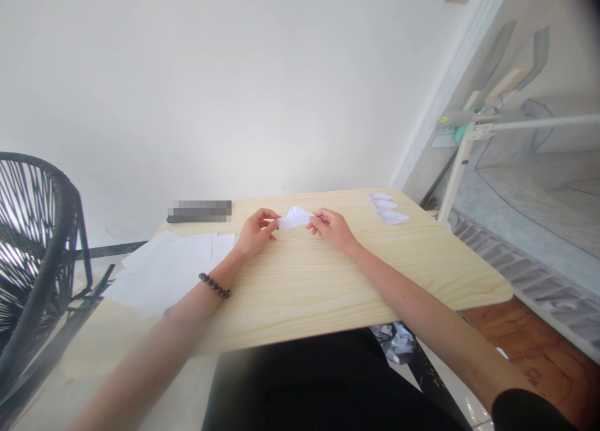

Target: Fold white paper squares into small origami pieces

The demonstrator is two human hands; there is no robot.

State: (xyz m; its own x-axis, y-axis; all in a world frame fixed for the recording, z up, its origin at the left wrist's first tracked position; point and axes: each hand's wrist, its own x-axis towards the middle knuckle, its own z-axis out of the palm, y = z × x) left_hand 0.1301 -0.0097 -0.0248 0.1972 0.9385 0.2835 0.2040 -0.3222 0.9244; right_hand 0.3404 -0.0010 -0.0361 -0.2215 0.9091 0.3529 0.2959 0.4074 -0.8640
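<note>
A folded white paper boat [295,217] is stretched between my two hands over the middle of the table. My left hand [257,232] pinches its left end between thumb and fingers. Its right end is in the closed fingers of my right hand [330,226]. A pointed peak stands up at the centre of the paper. At the table's back right lie several similar folded paper boats [391,217], lined up one behind another. White paper sheets [175,268] are spread under and beside my left forearm.
The light wooden table [300,293] stands against a white wall. A dark blurred-out object [200,211] lies at its back left edge. To the left is a black woven chair [60,231]; to the right, a white metal frame [462,162]. Crumpled silvery material [397,342] shows below the front edge.
</note>
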